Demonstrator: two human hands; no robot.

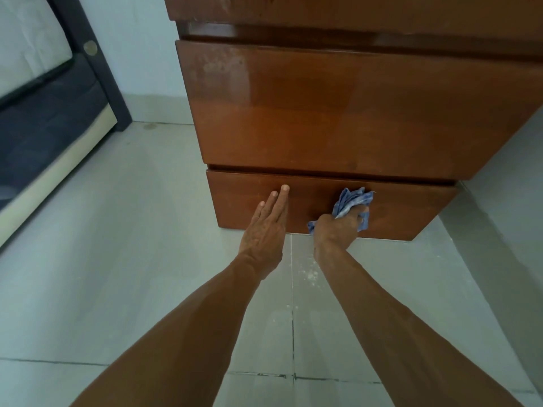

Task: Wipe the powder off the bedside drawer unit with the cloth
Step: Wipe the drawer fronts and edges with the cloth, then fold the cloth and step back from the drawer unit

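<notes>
Hands meet the bottom drawer [396, 212] of a wooden bedside drawer unit [352, 113]: the right hand [338, 230] grips a bunched blue cloth [351, 202] against its front, the left hand [266, 224] rests flat, fingers extended. White powder [310, 274] flecks the floor tiles [147, 230] below.

You get soft, dim daylight; a pale glare streaks the glossy brown wooden drawer unit [338, 113]. Wide-angle distortion bends the edges, and the dark bed frame [73, 83] blurs.
</notes>
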